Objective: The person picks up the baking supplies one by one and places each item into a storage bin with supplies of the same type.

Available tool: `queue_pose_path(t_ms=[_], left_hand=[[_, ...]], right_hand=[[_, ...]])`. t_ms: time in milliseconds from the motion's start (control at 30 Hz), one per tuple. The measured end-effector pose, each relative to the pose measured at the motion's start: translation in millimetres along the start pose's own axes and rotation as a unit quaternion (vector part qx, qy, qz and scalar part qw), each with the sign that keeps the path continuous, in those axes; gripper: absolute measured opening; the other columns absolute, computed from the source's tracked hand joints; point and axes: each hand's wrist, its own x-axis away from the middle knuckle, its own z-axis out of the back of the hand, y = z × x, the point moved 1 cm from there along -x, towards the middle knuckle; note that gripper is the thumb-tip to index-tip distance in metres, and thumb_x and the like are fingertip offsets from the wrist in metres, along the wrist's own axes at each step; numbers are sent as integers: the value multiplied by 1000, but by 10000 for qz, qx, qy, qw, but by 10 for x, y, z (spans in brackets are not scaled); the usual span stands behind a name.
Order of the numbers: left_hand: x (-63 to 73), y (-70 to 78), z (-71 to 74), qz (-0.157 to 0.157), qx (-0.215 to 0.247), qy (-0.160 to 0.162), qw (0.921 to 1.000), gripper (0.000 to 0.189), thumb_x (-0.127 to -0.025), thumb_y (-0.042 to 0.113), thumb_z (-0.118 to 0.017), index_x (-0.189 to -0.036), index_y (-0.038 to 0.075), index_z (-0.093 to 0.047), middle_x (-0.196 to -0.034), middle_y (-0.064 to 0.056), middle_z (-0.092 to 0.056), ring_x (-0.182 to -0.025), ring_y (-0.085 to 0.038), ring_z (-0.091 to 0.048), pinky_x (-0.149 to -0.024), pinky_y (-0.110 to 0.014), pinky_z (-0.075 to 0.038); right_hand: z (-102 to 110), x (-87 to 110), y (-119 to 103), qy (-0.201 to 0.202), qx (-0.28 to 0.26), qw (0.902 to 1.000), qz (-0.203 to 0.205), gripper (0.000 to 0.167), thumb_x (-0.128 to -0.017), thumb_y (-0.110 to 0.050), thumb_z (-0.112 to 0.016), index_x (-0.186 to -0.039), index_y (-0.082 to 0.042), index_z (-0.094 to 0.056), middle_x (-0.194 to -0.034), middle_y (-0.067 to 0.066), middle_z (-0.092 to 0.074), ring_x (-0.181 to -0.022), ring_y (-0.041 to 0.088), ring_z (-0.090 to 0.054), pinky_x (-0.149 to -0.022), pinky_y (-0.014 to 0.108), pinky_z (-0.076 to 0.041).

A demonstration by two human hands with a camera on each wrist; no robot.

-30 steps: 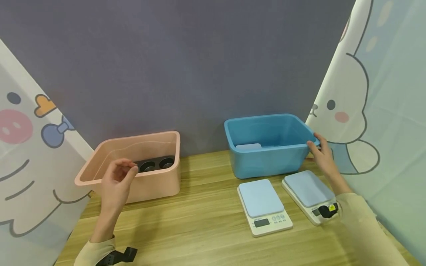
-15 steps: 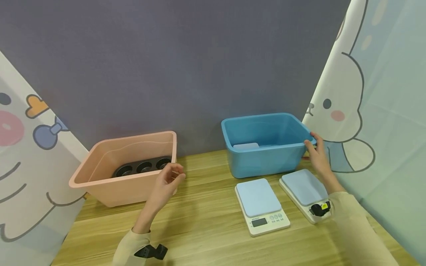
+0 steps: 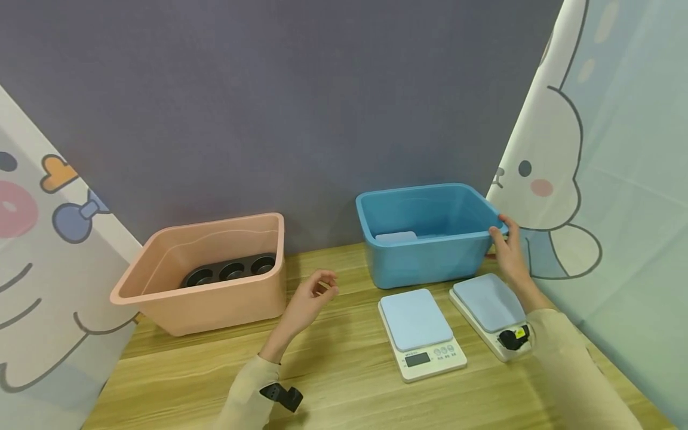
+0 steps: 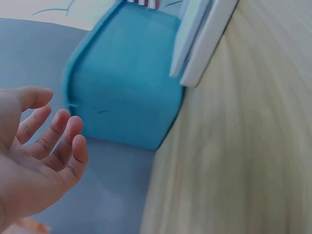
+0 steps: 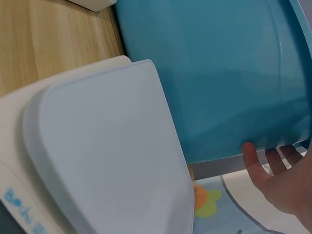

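My left hand hovers over the wooden table between the two bins, its fingers loosely bent and holding nothing. The left wrist view shows its bare palm, with the blue bin's side wall beyond. On the right, my right hand grips the blue plastic bin at its front right corner. In the right wrist view, the thumb lies against the bin wall and the other fingertips are at its far edge. A white kitchen scale lies in front of the bin, and a second kitchen scale sits below my right wrist.
At the left stands a peach-coloured bin with a dark muffin pan inside. A pale flat object lies in the blue bin. A grey backdrop rises behind, with cartoon-printed sheets at both sides.
My left hand has moved right, from over the peach bin's front rim to past its right side. My right hand has stayed at the blue bin's corner, while the view has shifted slightly.
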Motion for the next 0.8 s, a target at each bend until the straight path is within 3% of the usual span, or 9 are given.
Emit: queue_pose_path(t_ms=[300,500,700,800], left_hand=[[-181,-165,-372,107,-21,-459,9989,28,-99,21,-61,-126,14,-60,-110,-10,-62,-86,-19,-57,-73,-37,-53],[-266,-257,-573,179,-153,-705,9972,29,-100,24,-61,-126,13,-59,-110,-11,-63,-82,-18,-56,-68,-29,-49],[-321,-282,-747,269,-155,-1118,9932,37,-100,25,-60,-131,5,-56,-111,-13,-62,-84,-19,-59,-69,-30,-49],[-334,-277,-828,407,-81,-1171,9923,38,-100,25,-60,-132,5,-55,-111,-13,-61,-87,-26,-60,-69,-30,-48]], right_hand=[[-27,123,-262,-49,-102,9999,-75,63,-108,-34,-32,-155,-1,-6,-158,33,-7,-131,53,-29,-61,9,-45],[-31,127,-246,-3,-93,9999,-65,63,-108,-34,-32,-155,-1,-7,-158,32,-7,-129,54,-30,-58,10,-45],[-20,122,-230,73,-87,9999,-100,63,-107,-35,-32,-155,-2,-8,-159,31,-9,-128,52,-32,-57,11,-46],[-26,66,-118,82,-94,9998,-129,63,-107,-36,-32,-155,-4,-8,-159,30,-9,-127,50,-33,-57,12,-47]])
